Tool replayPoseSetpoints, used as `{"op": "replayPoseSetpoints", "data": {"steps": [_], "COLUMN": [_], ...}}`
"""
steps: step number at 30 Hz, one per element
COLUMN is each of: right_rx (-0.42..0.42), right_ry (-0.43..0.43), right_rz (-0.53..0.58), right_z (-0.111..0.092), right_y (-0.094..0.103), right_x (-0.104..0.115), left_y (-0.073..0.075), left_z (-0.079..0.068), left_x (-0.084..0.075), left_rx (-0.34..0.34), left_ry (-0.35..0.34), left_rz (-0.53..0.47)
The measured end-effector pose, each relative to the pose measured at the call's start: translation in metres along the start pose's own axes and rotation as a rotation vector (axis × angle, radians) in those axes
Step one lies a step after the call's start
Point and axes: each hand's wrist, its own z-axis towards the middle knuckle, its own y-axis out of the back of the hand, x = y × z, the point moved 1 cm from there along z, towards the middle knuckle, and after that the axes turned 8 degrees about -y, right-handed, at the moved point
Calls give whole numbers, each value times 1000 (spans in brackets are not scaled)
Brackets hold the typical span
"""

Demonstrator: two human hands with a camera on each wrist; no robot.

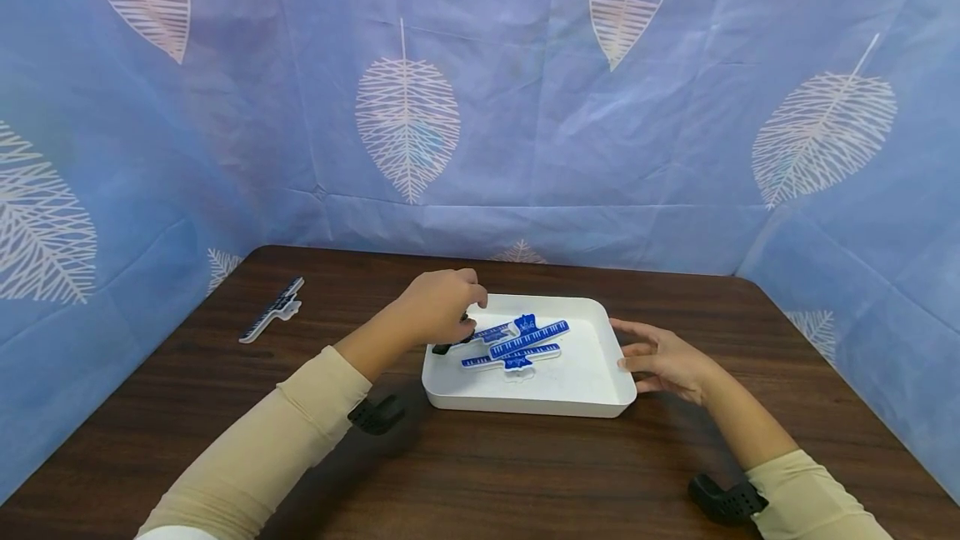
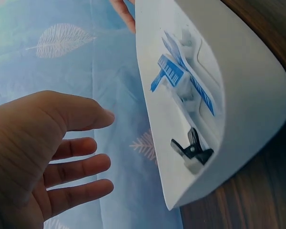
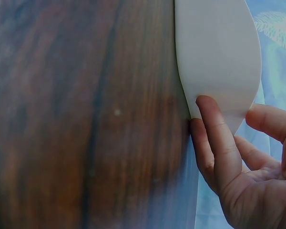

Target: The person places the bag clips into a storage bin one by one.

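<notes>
My left hand (image 1: 442,307) hovers over the left end of a white tray (image 1: 585,373), thumb and fingers apart and holding nothing in the left wrist view. Below it in the tray lies a black-handled clip (image 2: 193,150). Beside that, blue clips with a piano-key print (image 1: 528,340) overlap in a loose pile, partly hidden by the hand in the head view. At the tray's right end, my right hand (image 1: 667,361) touches the outer wall with extended fingers (image 3: 219,138), its thumb near the rim.
Toward the left of the dark wooden table (image 1: 525,473) lies a dark piano-key clip (image 1: 273,311), apart from the tray. A blue curtain with white leaf prints (image 1: 480,148) hangs around the table's back and sides.
</notes>
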Motion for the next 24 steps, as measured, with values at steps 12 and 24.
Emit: {"op": "replayPoseSetpoints", "data": {"steps": [12,24], "right_rx": [7,11], "right_ry": [10,11], "right_rz": [-2,5], "right_z": [0,-1], "right_y": [0,-1], "right_x": [-1,1], "left_y": [3,5], "left_z": [-29,-60], "left_x": [16,34], "left_rx": [-70,-162], "left_ry": [-9,18], "left_rz": [67,81]}}
